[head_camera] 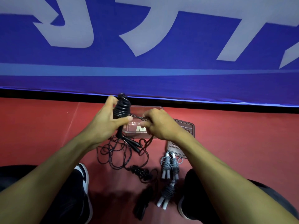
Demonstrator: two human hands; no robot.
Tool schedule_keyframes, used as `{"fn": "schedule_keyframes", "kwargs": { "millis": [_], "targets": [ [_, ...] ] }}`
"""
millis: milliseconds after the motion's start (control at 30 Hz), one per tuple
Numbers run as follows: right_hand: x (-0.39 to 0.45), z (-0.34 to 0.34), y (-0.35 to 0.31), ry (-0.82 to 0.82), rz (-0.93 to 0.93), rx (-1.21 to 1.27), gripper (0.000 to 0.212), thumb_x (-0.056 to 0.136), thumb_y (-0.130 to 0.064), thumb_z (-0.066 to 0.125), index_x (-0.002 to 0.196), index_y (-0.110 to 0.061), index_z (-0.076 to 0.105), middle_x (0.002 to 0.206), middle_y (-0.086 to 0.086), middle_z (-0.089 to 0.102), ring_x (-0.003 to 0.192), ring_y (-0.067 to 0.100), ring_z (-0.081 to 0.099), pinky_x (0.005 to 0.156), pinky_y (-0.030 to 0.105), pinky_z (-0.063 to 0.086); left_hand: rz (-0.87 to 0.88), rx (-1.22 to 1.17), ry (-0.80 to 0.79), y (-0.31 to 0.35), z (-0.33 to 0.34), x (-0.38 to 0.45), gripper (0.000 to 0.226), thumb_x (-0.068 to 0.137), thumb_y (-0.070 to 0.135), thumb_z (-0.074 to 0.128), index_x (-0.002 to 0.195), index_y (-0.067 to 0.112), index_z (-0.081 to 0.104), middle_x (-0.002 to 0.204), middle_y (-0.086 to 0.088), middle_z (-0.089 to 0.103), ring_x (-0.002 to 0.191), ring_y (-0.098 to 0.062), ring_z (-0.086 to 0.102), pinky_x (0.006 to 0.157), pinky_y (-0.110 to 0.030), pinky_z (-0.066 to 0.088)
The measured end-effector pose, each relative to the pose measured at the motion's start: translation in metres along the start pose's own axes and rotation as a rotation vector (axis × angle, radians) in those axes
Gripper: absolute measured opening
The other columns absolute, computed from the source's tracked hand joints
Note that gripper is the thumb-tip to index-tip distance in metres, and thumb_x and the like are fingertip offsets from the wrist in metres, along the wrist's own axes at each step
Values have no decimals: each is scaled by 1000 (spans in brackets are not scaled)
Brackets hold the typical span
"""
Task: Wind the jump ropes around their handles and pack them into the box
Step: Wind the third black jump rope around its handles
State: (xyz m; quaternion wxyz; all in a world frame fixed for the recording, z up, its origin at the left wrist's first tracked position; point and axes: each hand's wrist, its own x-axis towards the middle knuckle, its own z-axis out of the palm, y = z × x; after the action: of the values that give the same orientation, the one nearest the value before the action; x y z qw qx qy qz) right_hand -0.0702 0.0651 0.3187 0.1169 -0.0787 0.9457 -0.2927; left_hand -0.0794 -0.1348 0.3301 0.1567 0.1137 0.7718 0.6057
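Left hand (106, 120) wrapped around upright black handles (121, 110), coils of black rope wound round their upper part. Right hand (157, 124) just beside it, fingers pinching the taut strand of black rope (137, 116) running across from the coils. Beyond and beneath both hands, one clear box (146, 109), open, sitting on the red floor (242, 135); its lid (186, 126) flat on the floor under the right wrist. Below the left hand, a loose tangle of black rope (113, 152) trailing from the held handles, with one further pair of black handles (133, 143) lying in it. Nearer the body than the hands, four wound bundles counted: two grey (169, 165) (167, 194) and two black (141, 172) (144, 202), the nearest black one blurred. Two shoes, one under each forearm. Past the box, a black strip along the floor edge, then a blue banner (145, 62) with pale lettering closing off the far side. Open red floor far out to the left of the left hand and to the right of the right hand.
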Motion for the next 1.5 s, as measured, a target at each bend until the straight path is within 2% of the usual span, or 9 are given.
{"fn": "schedule_keyframes", "kwargs": {
  "millis": [133, 267, 400, 567, 667, 867, 1000, 1133, 1500],
  "targets": [
    [-4, -6, -9, 40, -48, 144, 29, 105, -21, 53, 78, -18, 61, 61, -5, 55, 58, 16, 57, 60, 34, 49, -21, -83, 94, 2, 0, 3, 28, 95, 7, 66, 115, 8, 48, 83, -6, 59, 69, -12, 61, 71, -28, 57],
    [-8, -5, -17, 14, -62, 178, 42, 108, -37, 44, 89, -5, 65, 64, -1, 49, 54, 8, 43, 53, 21, 35, -140, -246, 27, 9, 0, 2, 46, 91, 41, 58, 121, 7, 56, 83, -1, 50, 72, -9, 48, 68, -22, 45],
    [-10, -10, -19, 46, -41, 206, 47, 109, -39, 37, 79, -18, 66, 63, 0, 50, 52, 4, 45, 54, 18, 34, -168, -257, 30, 8, 0, 2, 31, 107, 28, 40, 119, 8, 59, 85, -1, 51, 78, -13, 46, 77, -29, 44],
    [-11, -6, -22, 30, -61, 238, 40, 109, -33, 43, 79, -18, 66, 59, 0, 52, 47, 7, 45, 49, 14, 36, -92, -94, 20, 6, -5, 4, 21, 89, 24, 70, 105, 11, 66, 86, 5, 64, 79, -6, 63, 81, -27, 54],
    [-13, -3, -27, 10, -92, 231, 33, 106, -24, 48, 76, -16, 60, 60, -7, 54, 49, 3, 45, 49, 16, 35, -67, 25, 10, 3, -6, 2, 51, 70, 32, 91, 106, 14, 59, 90, 4, 67, 81, -7, 65, 78, -26, 54],
    [-14, -4, -30, -23, -114, 268, 28, 106, -21, 48, 83, -17, 63, 60, -9, 59, 53, 0, 54, 59, 26, 46, -62, 72, 102, 4, -4, 2, 53, 65, 50, 83, 105, 27, 56, 91, 1, 70, 90, -18, 70, 92, -49, 56],
    [-16, -4, -30, -43, -67, 267, 39, 109, -29, 44, 77, -16, 63, 60, 1, 67, 50, 3, 60, 55, 12, 42, -45, -34, 117, 3, -3, 3, 46, 80, 18, 84, 111, 17, 50, 101, -5, 76, 96, -21, 73, 94, -45, 57],
    [-15, -5, -27, -81, -66, 217, 43, 109, -31, 44, 74, -17, 64, 62, 4, 69, 51, 5, 62, 61, 21, 51, 7, -87, 104, 7, 1, 0, 30, 84, -5, 75, 104, 3, 55, 87, -11, 74, 68, -27, 71, 72, -35, 61],
    [-11, -2, -12, -21, -22, 108, 36, 107, -29, 48, 78, -16, 65, 59, -4, 65, 47, 0, 56, 54, 20, 42, -170, -344, -113, 11, 4, 1, 22, 105, 10, 44, 119, 13, 62, 101, -10, 57, 81, -15, 57, 76, -31, 55]
  ]
}}
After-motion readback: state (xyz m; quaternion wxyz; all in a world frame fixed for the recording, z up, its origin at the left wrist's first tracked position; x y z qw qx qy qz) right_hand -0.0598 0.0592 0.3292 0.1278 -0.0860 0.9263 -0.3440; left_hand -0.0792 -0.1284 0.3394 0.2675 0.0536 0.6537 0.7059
